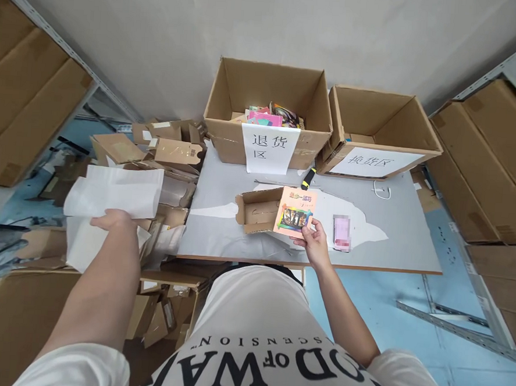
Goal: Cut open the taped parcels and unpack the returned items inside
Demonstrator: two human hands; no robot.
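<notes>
White paper sheets sit at the far left, held out over a heap of flattened cardboard scraps beside the table. Left hand is closed on the lower edge of these sheets, fingers hidden beneath them. Grey table occupies the centre. On it, near the front edge, lies a small opened cardboard box, flaps spread. Just right of that box, the right hand pinches the lower corner of a thin orange booklet, thumb on the front cover, the booklet raised over the table and overlapping the small box. Further right lies a pink item, blurred, apart from the hand. Along the wall side stand two large open cartons: the left carton bears a white label and contains colourful booklets; the right carton, also labelled, touches it. A yellow-handled tool rests between them at the front.
</notes>
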